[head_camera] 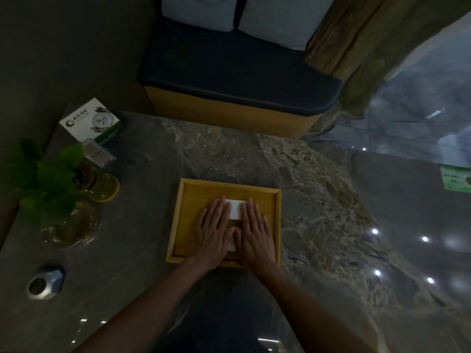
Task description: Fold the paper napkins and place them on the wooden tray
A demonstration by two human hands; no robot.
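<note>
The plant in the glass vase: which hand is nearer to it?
Left. The left hand lies flat on the napkin in the tray, on the plant's side; the right hand lies beyond it.

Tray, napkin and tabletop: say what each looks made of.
Tray: wood, going by its warm yellow colour, smooth matte face and raised rim.
Napkin: thin white paper, lying flat under both hands; texture is too dim to tell.
Tabletop: polished stone or a stone-look surface, mottled and veined, mirroring ceiling lights.
</note>
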